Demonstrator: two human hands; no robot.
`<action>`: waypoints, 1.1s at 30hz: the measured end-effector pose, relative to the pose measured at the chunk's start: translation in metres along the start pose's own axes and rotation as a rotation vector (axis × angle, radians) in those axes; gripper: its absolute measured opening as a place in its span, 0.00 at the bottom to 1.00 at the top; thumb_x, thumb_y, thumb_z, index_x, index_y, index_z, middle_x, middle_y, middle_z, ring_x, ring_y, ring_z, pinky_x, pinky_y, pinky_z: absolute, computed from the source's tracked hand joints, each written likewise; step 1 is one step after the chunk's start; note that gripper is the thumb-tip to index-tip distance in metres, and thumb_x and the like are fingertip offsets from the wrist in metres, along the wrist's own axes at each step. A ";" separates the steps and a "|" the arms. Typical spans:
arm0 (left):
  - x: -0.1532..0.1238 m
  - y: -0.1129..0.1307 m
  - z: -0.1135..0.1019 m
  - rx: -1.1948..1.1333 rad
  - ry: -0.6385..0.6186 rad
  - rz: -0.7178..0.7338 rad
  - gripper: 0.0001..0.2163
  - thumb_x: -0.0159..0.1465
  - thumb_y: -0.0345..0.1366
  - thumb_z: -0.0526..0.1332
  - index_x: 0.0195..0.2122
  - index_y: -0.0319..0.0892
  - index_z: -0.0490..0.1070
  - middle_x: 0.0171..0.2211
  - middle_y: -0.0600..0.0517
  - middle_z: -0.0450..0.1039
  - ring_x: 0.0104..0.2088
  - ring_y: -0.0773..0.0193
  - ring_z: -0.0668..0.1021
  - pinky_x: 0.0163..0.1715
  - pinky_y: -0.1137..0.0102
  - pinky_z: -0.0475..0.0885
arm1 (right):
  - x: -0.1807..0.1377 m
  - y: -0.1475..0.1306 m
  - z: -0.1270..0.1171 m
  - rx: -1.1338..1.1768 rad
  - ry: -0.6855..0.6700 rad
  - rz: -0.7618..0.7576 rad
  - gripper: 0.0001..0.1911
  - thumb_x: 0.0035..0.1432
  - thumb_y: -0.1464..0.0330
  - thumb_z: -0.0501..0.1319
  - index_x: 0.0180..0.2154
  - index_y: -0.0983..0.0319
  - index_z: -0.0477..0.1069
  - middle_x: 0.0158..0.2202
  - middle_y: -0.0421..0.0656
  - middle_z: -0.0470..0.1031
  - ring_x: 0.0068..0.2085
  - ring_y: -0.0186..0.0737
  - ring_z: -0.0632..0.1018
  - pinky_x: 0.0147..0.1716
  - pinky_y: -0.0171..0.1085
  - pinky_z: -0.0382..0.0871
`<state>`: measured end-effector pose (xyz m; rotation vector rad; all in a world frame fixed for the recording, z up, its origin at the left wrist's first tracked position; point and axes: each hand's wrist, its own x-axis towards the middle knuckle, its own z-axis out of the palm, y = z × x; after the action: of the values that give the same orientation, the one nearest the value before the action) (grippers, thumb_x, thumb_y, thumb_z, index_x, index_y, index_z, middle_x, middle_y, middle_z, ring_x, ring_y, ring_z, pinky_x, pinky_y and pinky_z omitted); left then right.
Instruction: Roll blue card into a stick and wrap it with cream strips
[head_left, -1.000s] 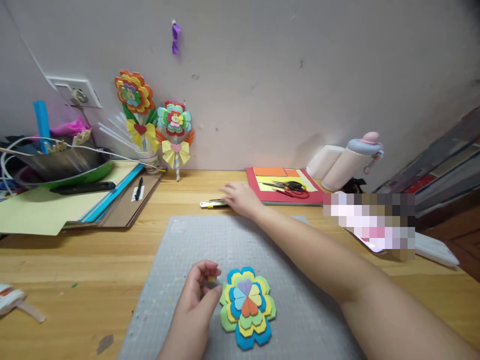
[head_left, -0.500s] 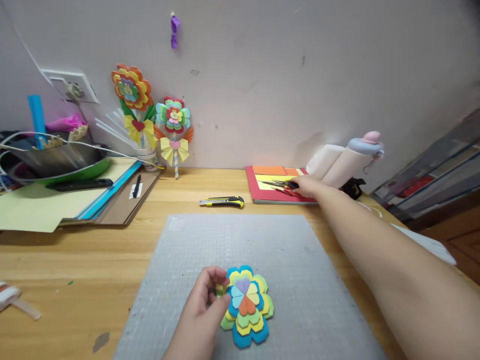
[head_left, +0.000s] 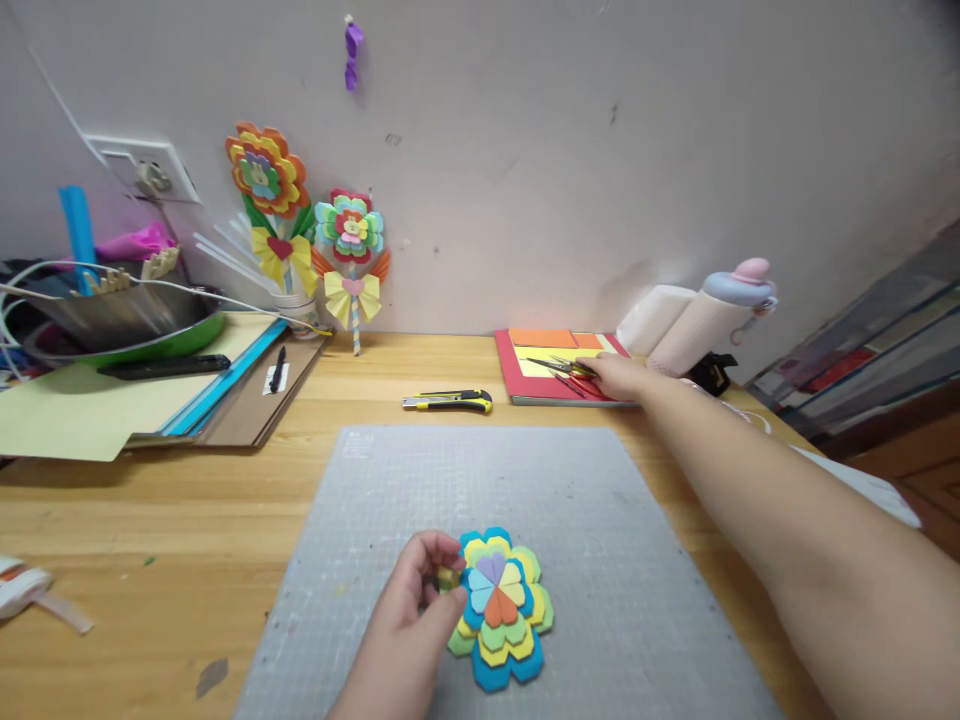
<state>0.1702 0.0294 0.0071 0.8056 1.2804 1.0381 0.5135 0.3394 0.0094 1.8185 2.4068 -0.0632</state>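
A layered paper flower [head_left: 499,635] in blue, yellow and green lies on the grey cutting mat [head_left: 600,560]. Its centre has purple, orange, pale yellow and light blue petals. My left hand [head_left: 412,620] is at the flower's left edge, fingers curled, with a petal between thumb and fingers. Stretched far forward, my right hand [head_left: 621,378] has its fingers closed at the handles of a pair of scissors [head_left: 555,366], which lies on the stack of coloured paper [head_left: 517,380]. Slim red items [head_left: 589,386] lie by the scissors, partly hidden by that hand.
A yellow and black utility knife [head_left: 448,401] lies behind the mat. Two finished paper flowers [head_left: 266,170] stand against the wall. Pans [head_left: 142,320] and paper sheets [head_left: 60,410] are at left. A pink bottle [head_left: 697,325] leans at right, and a tape roll [head_left: 22,590] sits front left.
The whole view has shifted slightly. My right hand has moved a little to the left over the scissors and the slim red items beside them. My left hand stays at the flower.
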 end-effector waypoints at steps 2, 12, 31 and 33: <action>0.001 -0.001 -0.003 -0.013 -0.013 -0.002 0.12 0.50 0.35 0.62 0.37 0.43 0.69 0.35 0.51 0.70 0.39 0.59 0.70 0.38 0.68 0.64 | -0.004 -0.003 -0.004 0.017 0.027 -0.008 0.15 0.63 0.62 0.57 0.49 0.62 0.67 0.49 0.46 0.70 0.44 0.42 0.75 0.43 0.46 0.71; -0.001 -0.002 0.000 -0.003 -0.065 -0.022 0.12 0.51 0.34 0.60 0.39 0.43 0.68 0.38 0.50 0.69 0.43 0.57 0.69 0.41 0.67 0.63 | 0.003 -0.117 -0.041 0.126 0.224 -0.293 0.25 0.59 0.72 0.54 0.58 0.58 0.60 0.50 0.48 0.70 0.49 0.46 0.71 0.44 0.36 0.62; -0.003 0.005 0.002 -0.022 -0.044 -0.044 0.12 0.50 0.35 0.60 0.37 0.43 0.66 0.36 0.51 0.66 0.41 0.59 0.68 0.39 0.67 0.63 | -0.024 -0.214 -0.009 0.101 0.174 -0.449 0.19 0.63 0.71 0.48 0.54 0.60 0.65 0.47 0.54 0.71 0.47 0.50 0.70 0.43 0.45 0.52; -0.002 0.005 0.003 -0.020 -0.025 -0.031 0.12 0.50 0.35 0.59 0.36 0.43 0.66 0.35 0.51 0.66 0.39 0.60 0.68 0.38 0.68 0.63 | -0.016 -0.212 -0.005 0.136 0.184 -0.450 0.19 0.65 0.68 0.47 0.55 0.58 0.64 0.49 0.52 0.70 0.49 0.49 0.69 0.42 0.44 0.53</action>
<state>0.1720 0.0293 0.0132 0.7787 1.2554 1.0116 0.3143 0.2662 0.0072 1.3412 2.9657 -0.1067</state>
